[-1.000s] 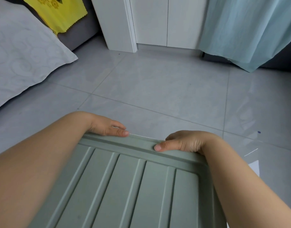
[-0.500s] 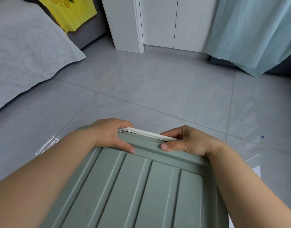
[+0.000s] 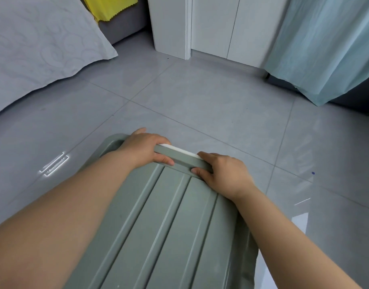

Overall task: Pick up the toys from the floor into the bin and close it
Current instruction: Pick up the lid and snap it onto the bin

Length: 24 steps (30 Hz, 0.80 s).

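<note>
Beneath the green lid (image 3: 158, 226), bin (image 3: 179, 149) mostly hidden.

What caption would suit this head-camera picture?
Left hand and right hand grip the far edge of the green bin lid.

1. The lid (image 3: 169, 226) sits at the near edge of the floor (image 3: 200, 105).
2. The left hand (image 3: 141, 151) and right hand (image 3: 223, 174) grip the lid's far edge, side by side.
3. A sheet (image 3: 39, 42) covers the far left corner, with a cloth (image 3: 110, 7) behind it.
4. A door (image 3: 212, 24) stands at the far edge, with a curtain (image 3: 325, 44) to its right.
</note>
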Motion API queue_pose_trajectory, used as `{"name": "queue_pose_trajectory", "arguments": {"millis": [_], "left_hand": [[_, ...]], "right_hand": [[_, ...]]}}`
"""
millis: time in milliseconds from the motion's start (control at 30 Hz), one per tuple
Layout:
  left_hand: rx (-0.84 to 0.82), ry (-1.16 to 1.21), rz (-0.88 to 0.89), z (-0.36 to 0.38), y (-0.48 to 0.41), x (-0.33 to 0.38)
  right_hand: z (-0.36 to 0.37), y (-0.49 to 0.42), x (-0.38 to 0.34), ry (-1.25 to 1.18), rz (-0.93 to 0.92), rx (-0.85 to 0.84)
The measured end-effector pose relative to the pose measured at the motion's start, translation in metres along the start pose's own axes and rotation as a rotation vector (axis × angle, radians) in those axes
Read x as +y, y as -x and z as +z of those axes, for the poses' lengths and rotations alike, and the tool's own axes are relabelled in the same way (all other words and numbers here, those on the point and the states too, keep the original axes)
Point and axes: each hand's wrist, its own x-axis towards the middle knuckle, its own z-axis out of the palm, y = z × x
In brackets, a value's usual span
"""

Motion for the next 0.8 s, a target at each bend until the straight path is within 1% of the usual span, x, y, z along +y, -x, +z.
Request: {"name": "queue_pose_trajectory", "arguments": {"millis": [67,133,233,333,367,433,500,567,633,700,800], "left_hand": [[0.010,-0.071,-0.026,0.006,0.012,0.004],[0.028,-0.089,-0.038,0.010,0.034,0.003],[0.060,0.026,-0.002,0.007,0.070,-0.012],[0.084,0.219,0.001,0.006,0.099,-0.037],[0.073,0.244,0.017,0.007,0.104,-0.042],[0.053,0.215,0.062,0.011,0.111,-0.049],[0.085,0.138,0.082,0.007,0.118,-0.062],[0.153,0.010,0.070,-0.002,0.127,-0.083],[0.197,-0.015,0.046,-0.012,0.134,-0.106],[0.147,0.085,0.069,-0.020,0.139,-0.121],[-0.031,0.236,0.108,-0.020,0.144,-0.132]], "right_hand": [[-0.001,0.002,-0.001,0.036,-0.002,0.000],[-0.005,0.004,-0.005,0.039,0.026,-0.015],[-0.006,0.006,-0.012,0.005,0.112,-0.041],[0.003,0.010,-0.020,0.018,0.244,-0.054],[0.006,0.009,-0.023,0.047,0.292,-0.052],[0.012,0.014,-0.034,0.062,0.378,-0.020],[0.019,0.030,-0.058,-0.049,0.394,0.056],[0.027,0.061,-0.092,-0.200,0.355,0.128],[0.034,0.097,-0.127,-0.323,0.349,0.190],[0.037,0.132,-0.155,-0.441,0.390,0.261],[0.033,0.181,-0.190,-0.674,0.470,0.379]]}}
